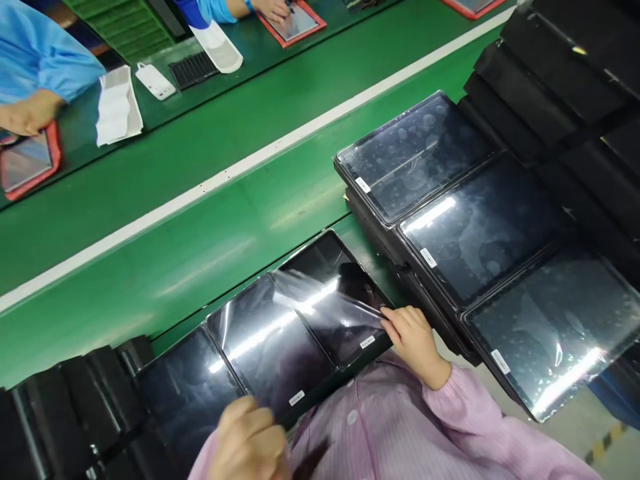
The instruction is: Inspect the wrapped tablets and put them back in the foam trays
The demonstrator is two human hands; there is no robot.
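Note:
In front of me three dark tablet screens lie side by side in a black tray. My right hand (414, 339) is closed at the near right edge of the rightmost screen (323, 257), pinching a clear protective film (345, 308). The film is lifted and stretches leftward above that screen towards the middle screen (267, 333). My left hand (250, 437), slightly blurred, is closed like a fist in front of the left screen (187, 383). Whatever its fingers hold, if anything, is hidden. White labels (367, 342) sit near the screens' lower edges.
On the right, a stack of black trays bears three film-covered screens (480, 227). More black trays stand at far right (550, 80) and lower left (75, 407). A green conveyor (200, 220) crosses ahead. Beyond it, co-workers' hands (275, 8) handle red-framed devices (300, 27).

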